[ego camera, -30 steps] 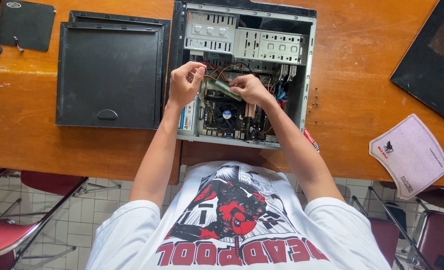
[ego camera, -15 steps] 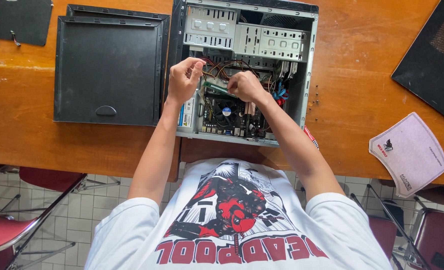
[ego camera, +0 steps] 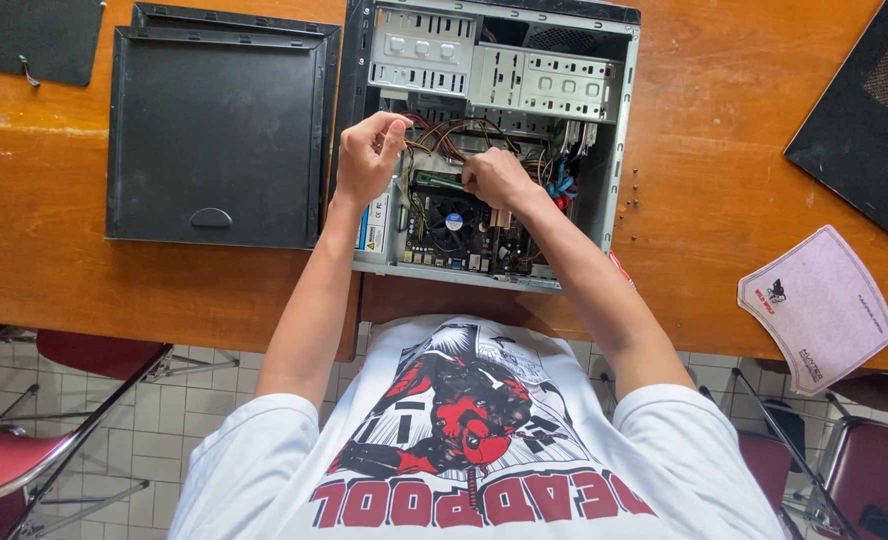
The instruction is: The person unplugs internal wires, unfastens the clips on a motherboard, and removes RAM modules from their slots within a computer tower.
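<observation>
Head view: an open desktop computer case (ego camera: 604,150) lies on its side on an orange-brown wooden table (ego camera: 724,130), both hands inside it.
Left hand (ego camera: 369,155): curled at the case's 9 o'clock edge, fingertips pinched on the bundle of coloured wires (ego camera: 454,135) that fans off toward 3 o'clock.
Right hand (ego camera: 499,178): closed into a loose fist over the motherboard, knuckles up; what it holds, if anything, I cannot tell (the fingers hide it).
Memory stick (ego camera: 439,181): a green strip lying between the two hands, just at 9 o'clock of the right hand and touching or nearly touching it.
Cooler fan (ego camera: 453,220): at 6 o'clock of the memory stick, untouched.
Drive bays (ego camera: 504,70): grey metal, at 12 o'clock of both hands.
Table: a black side panel (ego camera: 214,130) lies flat at 9 o'clock of the case; a pale mouse pad (ego camera: 814,305) sits toward 4 o'clock; another dark panel (ego camera: 864,120) at 3 o'clock.
Room: white tiled floor (ego camera: 64,390) and red chairs (ego camera: 4,470) below the table edge.
</observation>
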